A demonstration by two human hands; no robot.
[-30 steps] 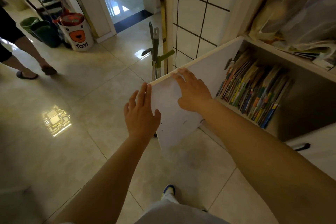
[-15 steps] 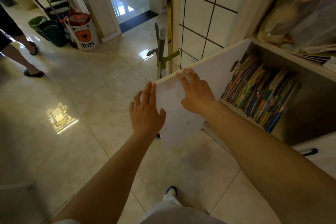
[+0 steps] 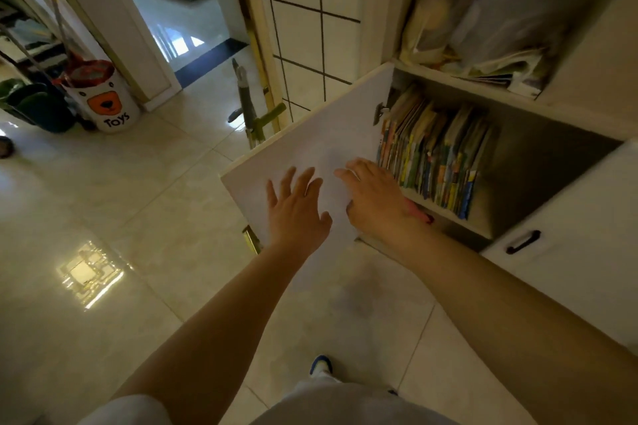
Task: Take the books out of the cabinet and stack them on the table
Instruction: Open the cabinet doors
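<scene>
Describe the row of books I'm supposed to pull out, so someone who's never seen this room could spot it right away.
Find the white cabinet on the right, whose door stands swung open toward the floor tiles. On the shelf just behind that door, below the shelf stuffed with bags, stands the row of books. They are thin and bright-spined, packed at the left end, leaning; the rest of that shelf is dark.

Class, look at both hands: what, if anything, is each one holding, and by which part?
Nothing is held. The left hand and right hand are open before the cabinet door.
</scene>
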